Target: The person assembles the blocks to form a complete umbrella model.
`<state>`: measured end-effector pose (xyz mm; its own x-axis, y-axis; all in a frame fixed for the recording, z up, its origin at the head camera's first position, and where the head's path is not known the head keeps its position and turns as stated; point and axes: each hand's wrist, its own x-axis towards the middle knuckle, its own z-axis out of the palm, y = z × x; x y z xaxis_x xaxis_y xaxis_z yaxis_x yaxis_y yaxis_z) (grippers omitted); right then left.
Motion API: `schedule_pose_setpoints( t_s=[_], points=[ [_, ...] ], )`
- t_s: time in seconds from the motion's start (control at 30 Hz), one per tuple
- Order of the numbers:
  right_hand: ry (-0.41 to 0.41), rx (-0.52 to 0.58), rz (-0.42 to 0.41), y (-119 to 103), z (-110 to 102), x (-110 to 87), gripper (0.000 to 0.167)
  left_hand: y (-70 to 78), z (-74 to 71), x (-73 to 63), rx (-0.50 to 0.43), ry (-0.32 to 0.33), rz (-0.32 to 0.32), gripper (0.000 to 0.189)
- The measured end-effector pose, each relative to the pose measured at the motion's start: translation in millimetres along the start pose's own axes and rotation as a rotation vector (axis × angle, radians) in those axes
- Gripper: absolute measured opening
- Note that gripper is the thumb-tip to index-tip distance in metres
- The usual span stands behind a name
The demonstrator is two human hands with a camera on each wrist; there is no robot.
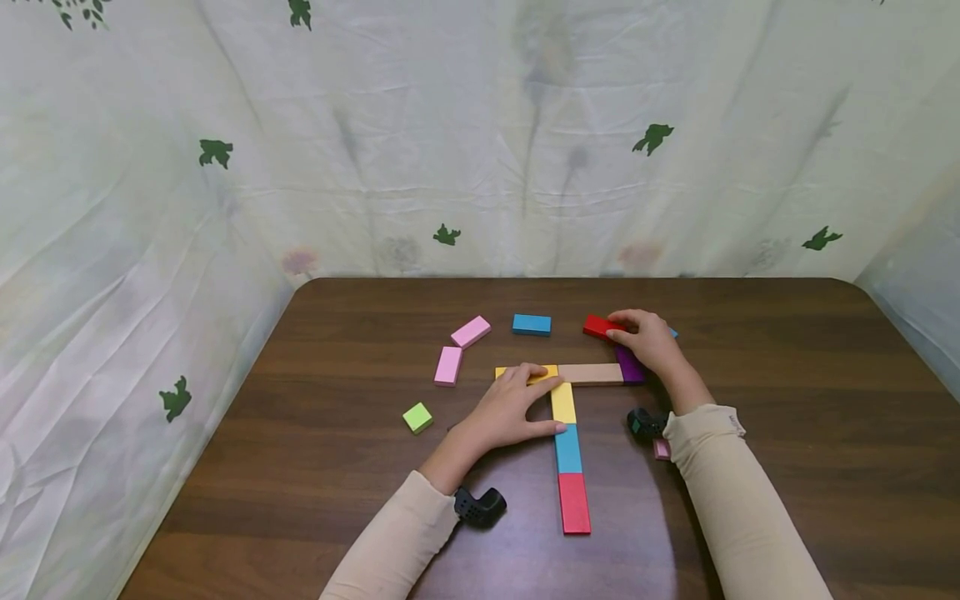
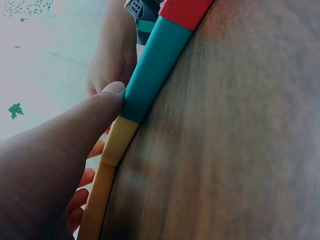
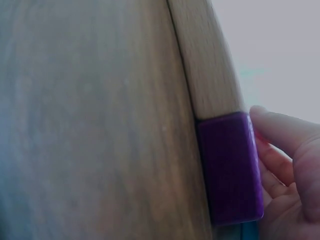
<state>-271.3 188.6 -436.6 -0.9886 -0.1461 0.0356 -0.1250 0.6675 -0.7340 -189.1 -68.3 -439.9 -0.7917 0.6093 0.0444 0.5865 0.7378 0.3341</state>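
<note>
Flat wooden blocks form a T on the table. Its top row has an orange-yellow block [image 1: 543, 374], a natural wood block [image 1: 591, 374] and a purple block [image 3: 232, 170]. Down the stem run a yellow block [image 1: 563, 404], a blue block [image 2: 157, 70] and a red block [image 1: 574, 503]. My left hand [image 1: 510, 408] spreads over the corner, fingertips on the orange-yellow block and thumb tip at the stem's blue block. Beyond the purple block, my right hand [image 1: 651, 340] pinches the right end of another red block [image 1: 600, 327] between thumb and fingers.
Behind the T lie a blue block [image 1: 532, 325] and two pink blocks [image 1: 470, 332]. A lime green block [image 1: 417, 418] sits to the left. Part of a pink block [image 1: 662, 450] shows beside the right sleeve, and a blue corner [image 1: 674, 333] peeks out past the right hand.
</note>
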Motion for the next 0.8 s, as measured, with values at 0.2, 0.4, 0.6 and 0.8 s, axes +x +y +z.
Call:
schedule_pose_setpoints(
  t_s=[0.2, 0.4, 0.6, 0.8],
  points=[
    [0.002, 0.017, -0.012, 2.4, -0.3, -0.6, 0.032, -0.2, 1.6, -0.1, 0.006, 0.013, 0.006, 0.071],
    [-0.010, 0.034, -0.022, 5.0, -0.9, -1.1, 0.033, -0.6, 2.2, -0.2, 0.004, 0.014, 0.005, 0.071],
    [-0.004, 0.063, -0.037, 7.0, -1.9, -2.2, 0.031, -0.8, 2.0, -0.5, 0.005, 0.010, 0.009, 0.071],
    [0.004, 0.078, -0.026, 6.1, -2.7, -4.0, 0.030, -1.1, 2.1, -0.3, 0.009, 0.010, 0.004, 0.071]
  ],
)
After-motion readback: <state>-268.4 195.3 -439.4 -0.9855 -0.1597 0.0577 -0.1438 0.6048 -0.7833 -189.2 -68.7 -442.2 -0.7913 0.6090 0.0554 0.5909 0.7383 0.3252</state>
